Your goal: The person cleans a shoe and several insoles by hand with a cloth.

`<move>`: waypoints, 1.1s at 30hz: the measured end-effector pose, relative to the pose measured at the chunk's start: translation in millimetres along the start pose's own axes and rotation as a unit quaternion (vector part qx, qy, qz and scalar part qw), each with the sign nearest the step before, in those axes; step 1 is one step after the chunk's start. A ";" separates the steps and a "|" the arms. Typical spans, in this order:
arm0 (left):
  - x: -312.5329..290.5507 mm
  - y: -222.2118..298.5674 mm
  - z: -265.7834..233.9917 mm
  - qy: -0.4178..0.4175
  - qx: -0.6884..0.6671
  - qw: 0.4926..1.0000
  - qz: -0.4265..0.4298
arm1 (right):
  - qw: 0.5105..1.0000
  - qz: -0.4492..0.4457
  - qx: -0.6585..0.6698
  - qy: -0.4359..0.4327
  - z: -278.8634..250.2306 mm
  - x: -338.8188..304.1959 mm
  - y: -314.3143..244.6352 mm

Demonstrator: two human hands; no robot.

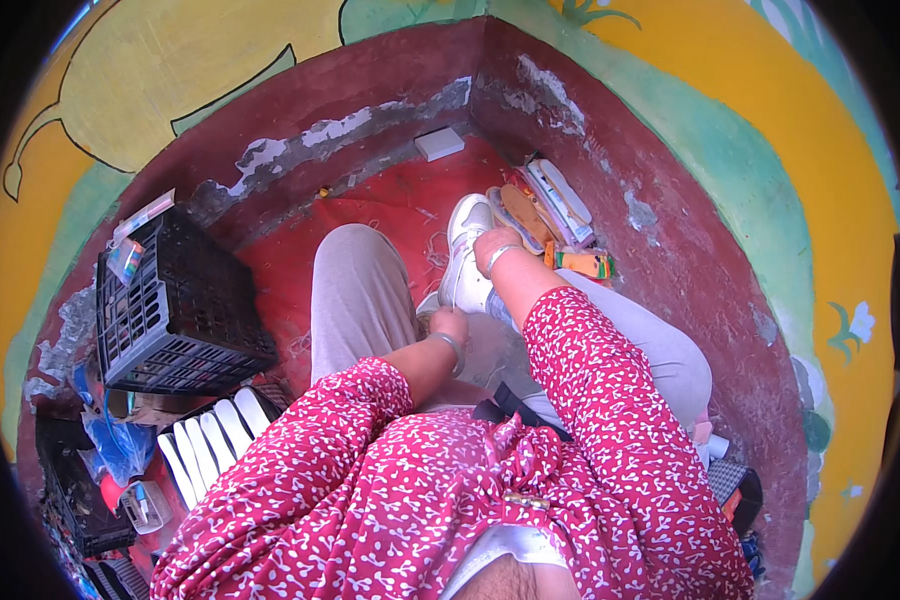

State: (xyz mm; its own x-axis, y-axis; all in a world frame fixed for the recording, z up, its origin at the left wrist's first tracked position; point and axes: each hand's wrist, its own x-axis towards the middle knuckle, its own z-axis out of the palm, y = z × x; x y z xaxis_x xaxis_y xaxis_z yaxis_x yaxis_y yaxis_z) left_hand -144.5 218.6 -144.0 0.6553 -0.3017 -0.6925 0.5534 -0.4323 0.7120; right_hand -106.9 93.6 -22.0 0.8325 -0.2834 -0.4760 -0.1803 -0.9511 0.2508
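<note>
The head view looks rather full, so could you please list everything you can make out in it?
Shoe: one, white and grey, centre
Insoles: several, tan, right of the shoe
Long packs: count unclear, pale, by the right wall
Packet: one, orange and yellow, below the insoles
Box: one, white, far corner
Crates: two, black, left
Slabs: several, white, lower left
Plastic bag: one, blue, lower left
Floor: one, red, beyond the knees
Walls: two, maroon below yellow and green
Sleeves: two, red with white pattern
Trouser legs: two, grey
Left hand: one, bare, near the shoe's closer end
Right hand: one, bare, on the shoe
</note>
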 end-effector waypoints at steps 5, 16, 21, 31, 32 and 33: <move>59.3 -54.4 10.8 -0.080 -0.071 0.991 -0.084 | 0.999 -0.009 0.037 -0.020 -15.8 -11.0 -11.6; 98.9 -81.1 24.9 -0.189 0.076 0.972 -0.117 | 0.999 -0.044 -0.002 -0.022 -4.0 -13.8 -23.7; 72.9 -54.9 18.7 -0.161 0.274 0.948 0.033 | 0.998 -0.038 -0.004 -0.045 -3.2 -8.3 -24.5; 69.4 -47.2 12.7 -0.101 0.656 0.688 0.294 | 0.998 0.025 0.030 -0.054 27.6 30.5 -3.5; 69.7 -46.9 16.3 -0.097 0.655 0.689 0.295 | 0.997 0.032 0.031 -0.058 31.7 34.3 -2.4; 65.1 -45.6 18.7 -0.095 0.652 0.693 0.293 | 0.997 0.041 0.032 -0.061 36.2 37.1 -1.0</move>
State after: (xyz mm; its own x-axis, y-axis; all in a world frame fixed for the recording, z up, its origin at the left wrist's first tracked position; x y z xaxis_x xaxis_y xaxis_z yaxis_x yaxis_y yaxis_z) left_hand -136.6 202.7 -223.7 0.4230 -0.8026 -0.4205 -0.7948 -0.5516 0.2532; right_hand -94.8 79.6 -70.5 0.7445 -0.3691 -0.5563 -0.2815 -0.9291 0.2398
